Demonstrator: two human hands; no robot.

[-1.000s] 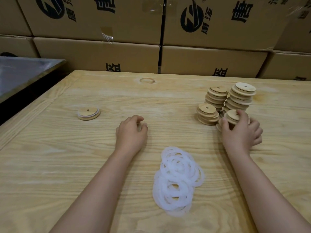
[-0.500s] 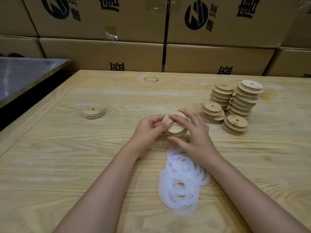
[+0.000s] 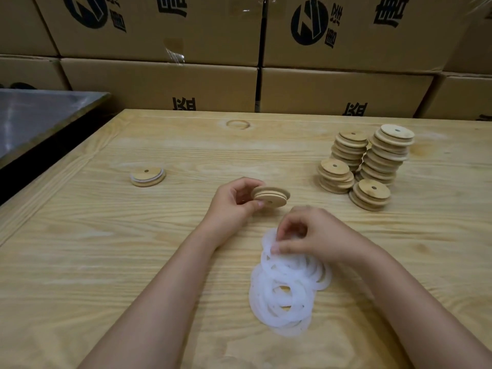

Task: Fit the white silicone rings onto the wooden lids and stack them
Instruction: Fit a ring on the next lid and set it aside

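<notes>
While left hand grips a round wooden lid (grooved rim), right hand pinches a white ring.

left hand grips, right hand pinches downward.

I had one bare wooden lid, grooved round its edge, held nearly flat in my left hand. The white rings lay in a loose overlapping heap near me, my right hand pinching at its far edge. Bare lids stood in four stacks at far right, and one ringed lid lay flat at left.
</notes>
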